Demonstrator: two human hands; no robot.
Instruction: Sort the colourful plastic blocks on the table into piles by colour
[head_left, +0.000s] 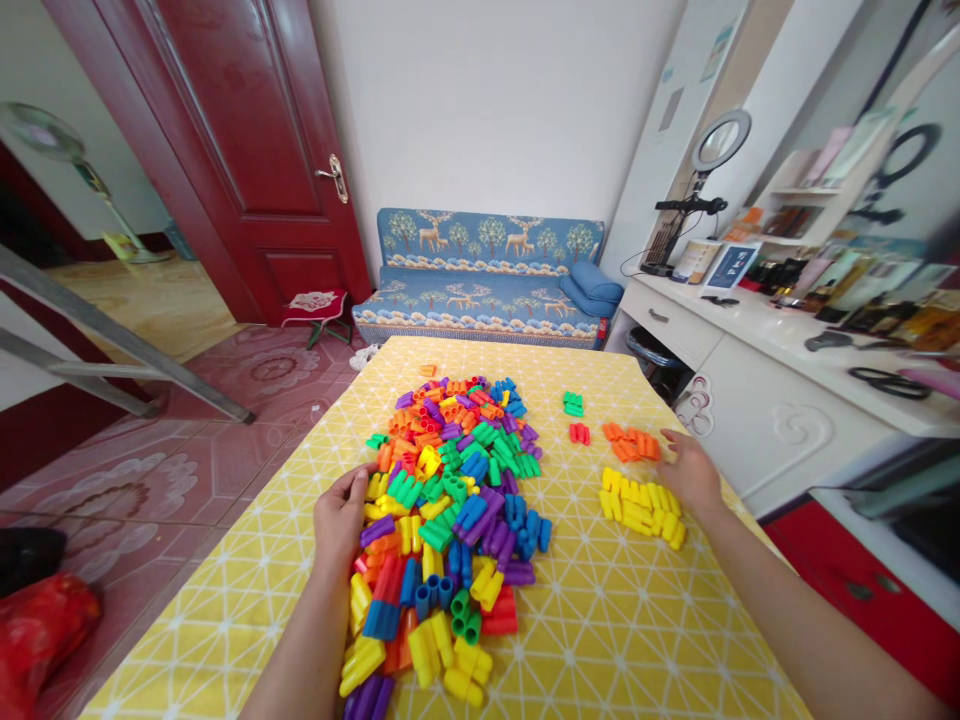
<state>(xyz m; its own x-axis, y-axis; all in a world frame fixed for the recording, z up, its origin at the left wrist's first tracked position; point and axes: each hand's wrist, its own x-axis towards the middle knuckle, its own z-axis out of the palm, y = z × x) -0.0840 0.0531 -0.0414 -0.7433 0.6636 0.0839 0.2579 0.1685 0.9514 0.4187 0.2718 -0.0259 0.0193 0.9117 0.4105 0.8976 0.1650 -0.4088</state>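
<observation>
A large mixed pile of plastic building blocks (450, 480) shaped like joined tubes covers the middle of the table, in yellow, green, blue, purple, orange and red. At its left edge my left hand (341, 515) has its fingers curled together beside yellow blocks; what they hold, if anything, is hidden. My right hand (688, 472) reaches over the right side with its fingers apart, close to a group of orange blocks (631, 442). Just below lies a group of yellow blocks (641, 505). Small sets of green blocks (573, 403) and red blocks (580, 433) sit further left.
The table has a yellow cloth with white lines (600, 630). A blue patterned sofa (487, 270) stands beyond it. To the right is a white dresser (795, 370) crowded with bottles; to the left are a red stool (315, 307) and metal ladder legs (127, 350).
</observation>
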